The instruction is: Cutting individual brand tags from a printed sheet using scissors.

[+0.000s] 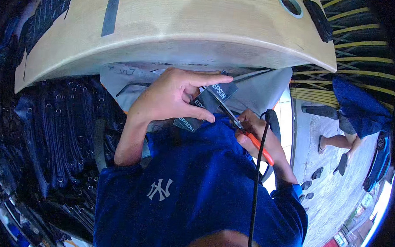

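Below the table edge, my left hand point(165, 96) holds a dark printed strip point(206, 103) with pale lettering, its fingers and thumb reaching along both sides. One tail of the strip hangs under the thumb, over my blue shirt point(194, 182). My right hand point(250, 126) grips scissors with orange handles point(260, 147). Their blades point up and left and lie across the strip; whether they are apart is too small to tell. Part of the strip is hidden behind my left fingers.
A pale wooden table point(203, 22) with a round hole curves across the top. Many dark straps with metal rings point(61, 138) hang at the left. A black cord point(254, 195) hangs before my right arm. At the right are another person's legs point(336, 141) and a yellow-barred gate point(359, 58).
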